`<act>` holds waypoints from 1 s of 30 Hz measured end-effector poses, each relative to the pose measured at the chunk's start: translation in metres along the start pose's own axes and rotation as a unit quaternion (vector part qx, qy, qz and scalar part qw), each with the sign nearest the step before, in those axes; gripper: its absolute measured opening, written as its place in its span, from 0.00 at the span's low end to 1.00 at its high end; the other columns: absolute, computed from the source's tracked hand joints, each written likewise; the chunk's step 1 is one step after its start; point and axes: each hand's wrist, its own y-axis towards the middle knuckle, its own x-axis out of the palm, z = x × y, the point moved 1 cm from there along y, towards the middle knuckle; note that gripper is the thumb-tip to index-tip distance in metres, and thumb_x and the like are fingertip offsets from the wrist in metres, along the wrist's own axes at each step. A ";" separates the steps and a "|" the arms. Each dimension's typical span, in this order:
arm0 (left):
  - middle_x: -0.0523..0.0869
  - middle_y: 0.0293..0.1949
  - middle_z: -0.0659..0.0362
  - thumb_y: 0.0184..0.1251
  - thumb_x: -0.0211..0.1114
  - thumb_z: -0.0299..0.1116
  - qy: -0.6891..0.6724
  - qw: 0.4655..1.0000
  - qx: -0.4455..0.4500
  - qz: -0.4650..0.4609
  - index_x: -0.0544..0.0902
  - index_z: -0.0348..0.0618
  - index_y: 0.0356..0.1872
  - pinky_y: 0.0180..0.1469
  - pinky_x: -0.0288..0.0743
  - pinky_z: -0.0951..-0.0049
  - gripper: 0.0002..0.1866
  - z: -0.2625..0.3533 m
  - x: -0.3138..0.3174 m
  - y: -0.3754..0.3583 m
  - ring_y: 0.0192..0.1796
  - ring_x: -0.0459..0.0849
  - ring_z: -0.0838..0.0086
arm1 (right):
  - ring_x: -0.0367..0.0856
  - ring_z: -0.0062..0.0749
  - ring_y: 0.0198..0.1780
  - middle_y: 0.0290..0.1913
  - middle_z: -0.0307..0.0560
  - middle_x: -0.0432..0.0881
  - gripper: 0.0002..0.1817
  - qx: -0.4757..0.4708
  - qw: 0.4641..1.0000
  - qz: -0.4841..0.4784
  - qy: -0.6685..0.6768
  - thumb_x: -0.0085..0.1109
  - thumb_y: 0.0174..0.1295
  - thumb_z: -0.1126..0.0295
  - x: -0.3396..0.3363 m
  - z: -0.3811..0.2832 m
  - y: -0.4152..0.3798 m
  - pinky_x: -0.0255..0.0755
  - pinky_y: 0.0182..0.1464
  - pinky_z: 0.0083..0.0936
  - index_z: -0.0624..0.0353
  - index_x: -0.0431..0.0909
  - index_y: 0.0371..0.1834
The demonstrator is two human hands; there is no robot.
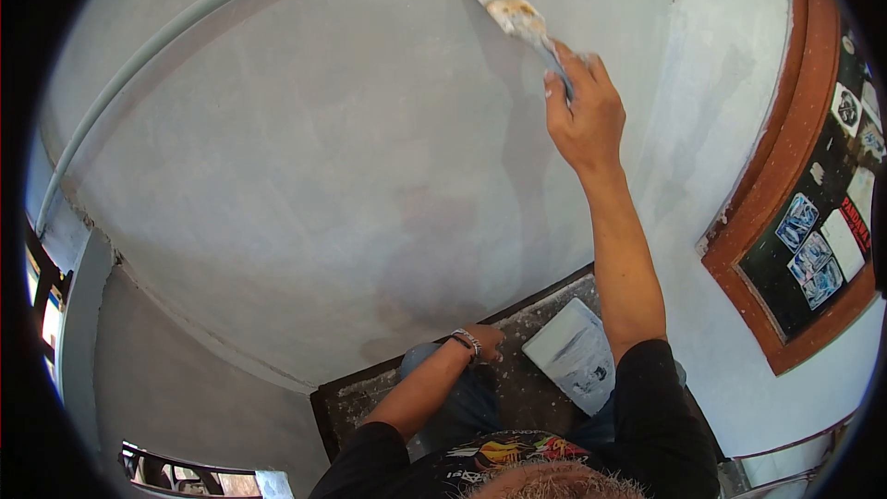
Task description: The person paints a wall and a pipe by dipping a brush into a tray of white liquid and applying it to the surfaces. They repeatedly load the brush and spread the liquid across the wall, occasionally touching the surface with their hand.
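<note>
My right hand (587, 115) is raised against the upper right of the grey wall (323, 166), its fingers wrapped round the handle of a putty knife (517, 17). White and brownish filler is smeared over the blade, which tilts up to the left with its edge at the wall. Low in the view, my left hand (488, 342) rests by my left knee, a bracelet at its wrist. Its fingers point away from the camera and are mostly hidden. To its right, a pale square board (575, 356) smeared with grey-white paste lies on the dark ledge.
A pipe (176, 32) curves along the top and left of the wall. At right is a brown wooden frame (762, 291) around a dark panel with stickers. The speckled dark ledge (365, 395) runs beneath my legs, and a grey side wall (185, 356) stands at lower left.
</note>
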 end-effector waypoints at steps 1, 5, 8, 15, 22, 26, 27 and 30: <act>0.86 0.44 0.50 0.56 0.67 0.55 0.002 1.000 0.004 0.003 0.81 0.45 0.46 0.48 0.77 0.54 0.25 0.000 0.000 0.000 0.50 0.84 0.54 | 0.78 0.33 0.27 0.38 0.42 0.75 0.19 -0.004 1.000 0.006 0.005 0.59 0.58 0.71 0.006 -0.004 0.007 0.73 0.28 0.30 0.49 0.81 0.55; 0.86 0.46 0.51 0.57 0.68 0.54 -0.007 1.000 -0.006 0.006 0.82 0.43 0.47 0.50 0.77 0.55 0.26 0.005 -0.005 -0.003 0.51 0.84 0.54 | 0.78 0.33 0.26 0.38 0.42 0.76 0.20 -0.051 0.998 -0.019 -0.030 0.60 0.56 0.73 0.025 -0.019 -0.008 0.72 0.26 0.29 0.49 0.81 0.54; 0.86 0.44 0.50 0.56 0.67 0.55 -0.018 1.000 -0.002 0.013 0.82 0.43 0.46 0.48 0.77 0.54 0.26 0.000 0.001 -0.002 0.49 0.84 0.53 | 0.78 0.32 0.26 0.38 0.42 0.76 0.21 -0.074 0.993 -0.067 -0.069 0.62 0.54 0.75 0.024 -0.022 -0.052 0.71 0.24 0.27 0.49 0.82 0.53; 0.86 0.45 0.49 0.56 0.68 0.54 -0.005 1.000 -0.007 0.002 0.82 0.43 0.47 0.50 0.77 0.54 0.27 -0.001 0.007 0.004 0.51 0.84 0.53 | 0.78 0.28 0.26 0.38 0.40 0.77 0.21 -0.068 0.997 0.003 -0.036 0.62 0.54 0.75 0.008 -0.029 -0.035 0.69 0.23 0.24 0.48 0.82 0.53; 0.86 0.47 0.49 0.55 0.69 0.53 -0.027 0.999 -0.015 -0.012 0.81 0.43 0.50 0.51 0.76 0.55 0.28 0.002 -0.002 -0.003 0.52 0.83 0.53 | 0.79 0.27 0.26 0.39 0.40 0.78 0.20 -0.044 0.997 0.012 -0.068 0.61 0.56 0.74 0.028 -0.033 0.003 0.71 0.23 0.24 0.48 0.82 0.54; 0.86 0.47 0.50 0.55 0.69 0.54 -0.017 1.000 -0.017 -0.005 0.81 0.43 0.49 0.51 0.76 0.55 0.28 -0.003 0.005 0.000 0.52 0.83 0.54 | 0.80 0.29 0.27 0.40 0.41 0.78 0.20 -0.083 0.994 0.028 -0.065 0.61 0.56 0.74 0.036 -0.042 -0.012 0.72 0.24 0.25 0.49 0.82 0.54; 0.86 0.47 0.50 0.56 0.69 0.54 -0.009 1.000 -0.015 0.001 0.81 0.43 0.49 0.51 0.76 0.55 0.28 -0.002 0.005 -0.001 0.52 0.84 0.54 | 0.80 0.29 0.27 0.40 0.41 0.78 0.20 -0.077 0.995 0.032 -0.060 0.61 0.56 0.74 0.037 -0.039 -0.014 0.72 0.24 0.25 0.49 0.82 0.54; 0.86 0.46 0.51 0.56 0.69 0.54 -0.007 1.000 -0.015 -0.003 0.81 0.43 0.48 0.51 0.77 0.56 0.27 0.002 -0.004 -0.006 0.51 0.84 0.54 | 0.79 0.29 0.27 0.41 0.41 0.77 0.21 -0.058 0.996 0.046 -0.049 0.61 0.56 0.74 0.042 -0.035 -0.012 0.72 0.24 0.26 0.49 0.82 0.54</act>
